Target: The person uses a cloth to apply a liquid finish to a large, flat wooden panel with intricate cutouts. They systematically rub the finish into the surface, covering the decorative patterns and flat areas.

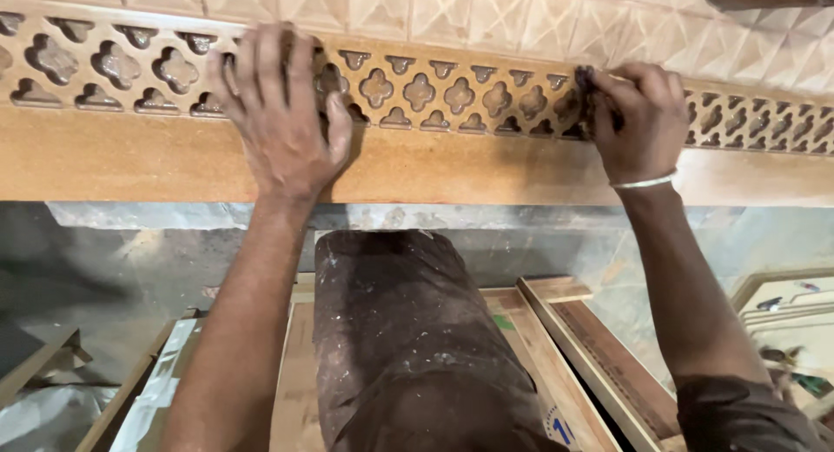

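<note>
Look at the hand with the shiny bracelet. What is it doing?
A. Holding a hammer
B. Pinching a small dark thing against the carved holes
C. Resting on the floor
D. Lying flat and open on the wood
B: the right hand, the one with the bracelet, pinches a small dark wad against the carved wooden panel, while the left hand lies flat on it.

Hidden and cut-off parts at the carved panel

The left hand (pixel 282 113) covers several cutouts of the carved wooden panel (pixel 452 96), which runs past both side edges. What the right hand (pixel 638 122) pinches is mostly hidden and too dark to identify. Objects below its forearm are blurred.
</note>
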